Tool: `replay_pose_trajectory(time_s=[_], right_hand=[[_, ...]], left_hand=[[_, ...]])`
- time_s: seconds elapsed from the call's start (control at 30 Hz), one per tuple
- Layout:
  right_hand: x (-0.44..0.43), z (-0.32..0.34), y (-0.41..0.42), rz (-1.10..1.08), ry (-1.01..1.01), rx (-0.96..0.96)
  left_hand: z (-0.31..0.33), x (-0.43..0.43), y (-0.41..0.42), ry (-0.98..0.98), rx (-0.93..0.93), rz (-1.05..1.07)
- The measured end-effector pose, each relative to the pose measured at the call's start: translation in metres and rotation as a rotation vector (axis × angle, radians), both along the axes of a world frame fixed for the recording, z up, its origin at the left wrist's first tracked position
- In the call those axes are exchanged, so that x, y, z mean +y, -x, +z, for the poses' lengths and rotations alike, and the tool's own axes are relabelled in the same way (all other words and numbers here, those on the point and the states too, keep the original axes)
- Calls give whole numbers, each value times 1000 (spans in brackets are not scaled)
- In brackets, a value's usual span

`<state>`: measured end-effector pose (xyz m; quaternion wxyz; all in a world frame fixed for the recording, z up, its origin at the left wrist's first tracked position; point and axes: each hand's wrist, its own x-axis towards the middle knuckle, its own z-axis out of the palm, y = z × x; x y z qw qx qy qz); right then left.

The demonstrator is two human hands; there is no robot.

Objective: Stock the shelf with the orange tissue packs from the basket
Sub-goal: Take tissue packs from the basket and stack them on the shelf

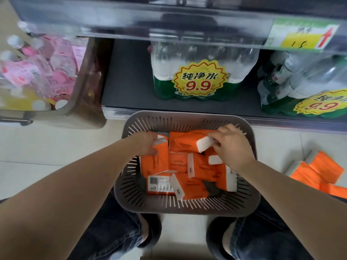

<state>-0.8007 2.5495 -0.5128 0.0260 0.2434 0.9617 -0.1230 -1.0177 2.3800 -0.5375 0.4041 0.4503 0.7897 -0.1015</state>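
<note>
A grey slotted basket [187, 205] sits on the floor between my feet, holding several orange tissue packs [197, 167] in a loose pile. My left hand [148, 144] is inside the basket at its left, fingers closed on the upper end of an orange pack [154, 163]. My right hand [231, 145] reaches in from the right and grips the white end of another orange pack [189, 144] lying on top of the pile. The dark bottom shelf [129, 87] lies just beyond the basket.
Shrink-wrapped water bottle packs with yellow 9.9 labels stand on the shelf at centre [201, 72] and right [304, 87]. A bin of pink-labelled bottles [37, 72] is at the left. More orange packs [319, 173] lie on the floor at right. A shelf edge with a price tag [300, 34] overhangs.
</note>
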Motion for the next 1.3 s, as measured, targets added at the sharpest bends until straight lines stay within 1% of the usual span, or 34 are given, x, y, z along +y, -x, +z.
replay_pose_trajectory(time_s=[0.1,0.2,0.33,0.47,0.57,0.67,0.77,0.87,1.07,1.17,1.3], right_hand=[[-2,13,-3,-17,-20,7],[-6,26,-6,-73,71,54],[-11,41,-7,-211,233,106],[-14,50,-7,-370,553,254],[-17,62,-5,-417,829,380],[-21,80,-4,-459,942,437],[-26,99,-3,-561,1150,471],[-28,118,-5,-541,1271,484],[-33,149,-10,-405,1267,481],[-35,164,-12,-335,1313,493],[-37,184,-14,-269,1388,533]], left_hand=[[17,-2,2,-3,-29,106],[36,-3,5,17,-39,215],[60,-6,9,-6,-50,346],[82,-13,14,-82,-100,472],[100,-17,16,-153,-157,569],[117,-20,16,-243,-244,719],[136,-23,17,-275,-362,831],[153,-25,19,-271,-433,830],[190,-16,14,-362,-465,769],[210,-8,10,-398,-491,747],[235,3,-1,-381,-532,673]])
